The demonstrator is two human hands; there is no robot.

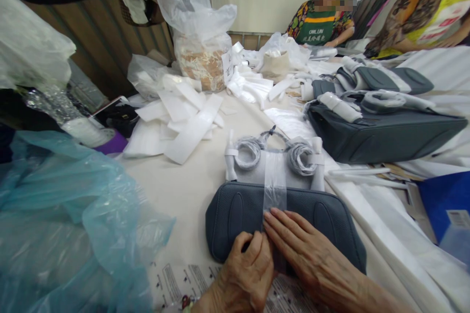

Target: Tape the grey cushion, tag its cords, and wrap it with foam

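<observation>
A dark blue-grey bag (238, 210) lies on the table in front of me, its oval-marked side facing up. A translucent strip (275, 181) runs over its middle and across the pale wrapped part behind it, where two wrapped handle coils (247, 153) sit. My left hand (247, 269) is closed in a pinch at the strip's left edge; what its fingertips hold is too small to name. My right hand (308, 249) lies flat with fingers stretched out over the strip and the bag.
White foam strips (191, 122) are piled at the back left, near a plastic-wrapped roll (205, 63). Blue plastic film (84, 225) fills the left. More dark bags (385, 132) lie at right. Two people stand behind the table, one in a green apron (316, 27).
</observation>
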